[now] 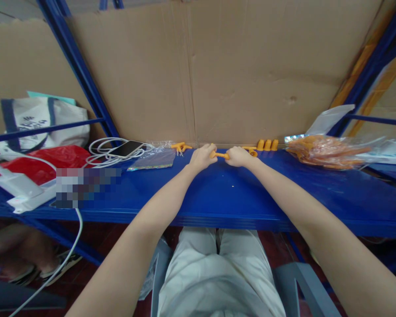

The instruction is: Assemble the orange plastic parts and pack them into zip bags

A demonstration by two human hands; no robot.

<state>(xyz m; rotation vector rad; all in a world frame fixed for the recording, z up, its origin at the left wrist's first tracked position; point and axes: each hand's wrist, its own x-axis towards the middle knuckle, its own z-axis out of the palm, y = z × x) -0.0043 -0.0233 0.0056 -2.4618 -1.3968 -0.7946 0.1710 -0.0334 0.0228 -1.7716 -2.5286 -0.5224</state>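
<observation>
My left hand [203,157] and my right hand [239,156] meet over the back of the blue shelf. Between them runs a thin yellow-orange plastic rod [221,155], gripped at both ends; its exact kind I cannot make out. Fingers of both hands are closed around it. Just left of my left hand lie yellow plastic pieces [181,146] with small screws [180,153] beside them. Behind my right hand is another yellow part with a round end [252,152]. Three yellow caps [267,145] stand in a row farther right.
A clear bag of orange parts [326,151] lies at right. Left are a flat plastic bag [155,158], a phone [126,149] on a coiled white cable [99,145], a red bag [59,160] and a power strip [33,199]. Cardboard [237,70] walls the back. A person's legs [26,251] show lower left.
</observation>
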